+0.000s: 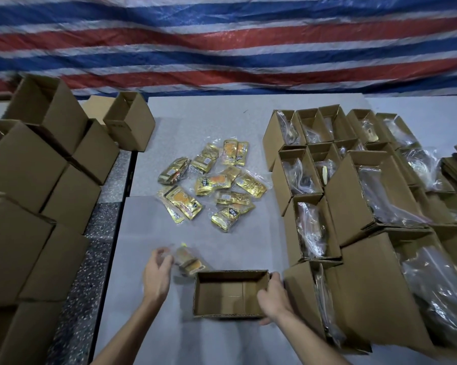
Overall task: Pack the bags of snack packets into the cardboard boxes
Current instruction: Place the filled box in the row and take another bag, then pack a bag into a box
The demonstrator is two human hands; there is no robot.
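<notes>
Left hand (157, 270) pinches a bag of snack packets (189, 260) just left of the open box (230, 293). Right hand (273, 293) clamps the box's right wall. Box's long axis runs left-right; bag goes rightward, short hop.

Open brown corrugated cardboard box (230, 293): matt, fluted edge visible along the near rim. Stacked plain brown cardboard boxes at left (51, 164): same matt board. Gold foil-look snack packets in clear plastic bags (214, 183): glossy, crinkled, reflective. Pale grey table covering (201, 122): matt, finely textured, possibly foam sheet. Red, white and blue striped woven plastic tarpaulin (222, 43): slight sheen, wrinkled.
</notes>
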